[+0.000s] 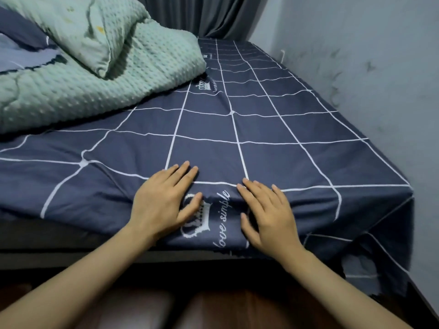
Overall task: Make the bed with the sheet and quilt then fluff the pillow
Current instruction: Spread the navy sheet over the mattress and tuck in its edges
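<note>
A dark blue sheet (pixel 261 129) with a white grid and a crown print covers the mattress and hangs over its near edge. My left hand (pixel 164 200) lies flat on the sheet near that edge, fingers spread. My right hand (pixel 268 214) rests palm down beside it, over a fold in the cloth next to the printed words. A pale green dotted quilt (pixel 99 91) lies bunched at the left. On top of it sits a light green pillow (pixel 78 29).
A grey wall (pixel 380 67) runs close along the bed's right side. Dark curtains (pixel 202 13) hang behind the far end. A blue patterned cloth (pixel 21 53) shows at the far left. Below the mattress edge is a dark bed frame (pixel 71 252).
</note>
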